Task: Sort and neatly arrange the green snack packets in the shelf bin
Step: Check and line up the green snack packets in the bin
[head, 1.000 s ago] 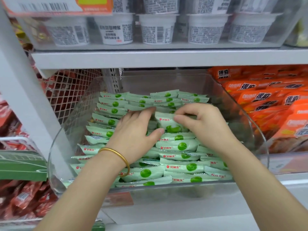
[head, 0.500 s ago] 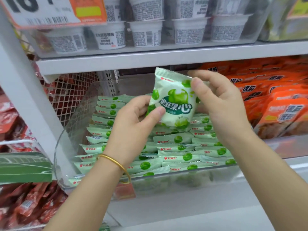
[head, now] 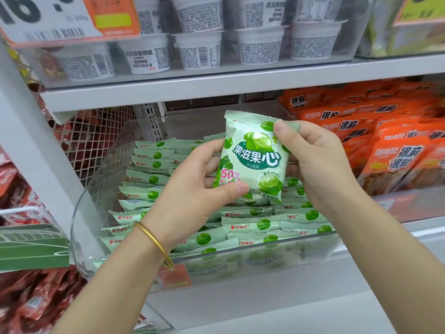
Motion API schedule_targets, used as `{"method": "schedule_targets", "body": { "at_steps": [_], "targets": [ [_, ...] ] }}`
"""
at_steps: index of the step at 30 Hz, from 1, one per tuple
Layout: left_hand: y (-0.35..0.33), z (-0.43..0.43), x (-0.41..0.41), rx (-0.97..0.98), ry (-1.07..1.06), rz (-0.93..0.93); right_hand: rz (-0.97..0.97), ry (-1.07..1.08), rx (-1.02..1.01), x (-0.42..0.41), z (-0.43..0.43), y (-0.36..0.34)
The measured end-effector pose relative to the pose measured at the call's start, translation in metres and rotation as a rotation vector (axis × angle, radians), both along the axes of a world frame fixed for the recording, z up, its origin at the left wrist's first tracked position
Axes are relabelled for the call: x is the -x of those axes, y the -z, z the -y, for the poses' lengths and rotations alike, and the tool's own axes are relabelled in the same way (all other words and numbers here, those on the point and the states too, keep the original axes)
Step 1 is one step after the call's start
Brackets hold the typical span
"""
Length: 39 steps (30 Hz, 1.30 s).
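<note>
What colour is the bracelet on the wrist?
The bracelet is gold, seen best in the head view.

green packet (head: 255, 160) says 果滋果心 between the fingers, pink 50% just above the thumb of the left hand (head: 192, 191); orange packs (head: 397, 157) off to the right of the fingers say 很麻

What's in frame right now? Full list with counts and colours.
held packet: 1, green and white, upright above the bin, front to camera
stacked packets: many, pale green, overlapping rows inside the bin
bin: 1, clear, middle shelf
cups: several, white, upper shelf
orange packets: many, orange, right of the bin
red packets: many, red, lower left
price tag: 1, white and orange, top left
bangle: 1, gold, left wrist
left hand: holds the held packet's lower left, thumb on its front
right hand: pinches its top right corner
</note>
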<state>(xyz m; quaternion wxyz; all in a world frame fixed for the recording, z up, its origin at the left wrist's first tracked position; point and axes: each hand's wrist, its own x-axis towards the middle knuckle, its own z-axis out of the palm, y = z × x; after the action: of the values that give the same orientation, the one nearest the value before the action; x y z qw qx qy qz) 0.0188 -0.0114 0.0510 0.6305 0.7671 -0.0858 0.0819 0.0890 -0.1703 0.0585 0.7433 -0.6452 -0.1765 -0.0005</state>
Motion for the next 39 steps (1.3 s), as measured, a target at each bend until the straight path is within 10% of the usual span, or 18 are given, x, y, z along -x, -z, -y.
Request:
{"method": "schedule_targets", "body": {
  "at_steps": [10,16,23,30,39],
  "targets": [
    [-0.003,0.000,0.001,-0.004,-0.035,0.015,-0.102,-0.014,-0.062,-0.003,-0.004,0.002],
    [0.004,-0.001,0.000,-0.620,-0.534,0.346,-0.126,-0.046,-0.128,0.000,-0.005,0.001],
    [0.011,0.001,-0.001,-0.800,-0.462,0.341,-0.060,-0.225,-0.107,0.010,-0.011,0.005],
    [0.001,0.003,0.002,-0.271,-0.265,0.203,0.192,0.040,0.126,0.002,-0.006,0.011],
    [0.000,0.003,0.005,0.073,-0.010,0.048,0.034,-0.116,-0.096,0.000,-0.007,0.010]
  ]
}}
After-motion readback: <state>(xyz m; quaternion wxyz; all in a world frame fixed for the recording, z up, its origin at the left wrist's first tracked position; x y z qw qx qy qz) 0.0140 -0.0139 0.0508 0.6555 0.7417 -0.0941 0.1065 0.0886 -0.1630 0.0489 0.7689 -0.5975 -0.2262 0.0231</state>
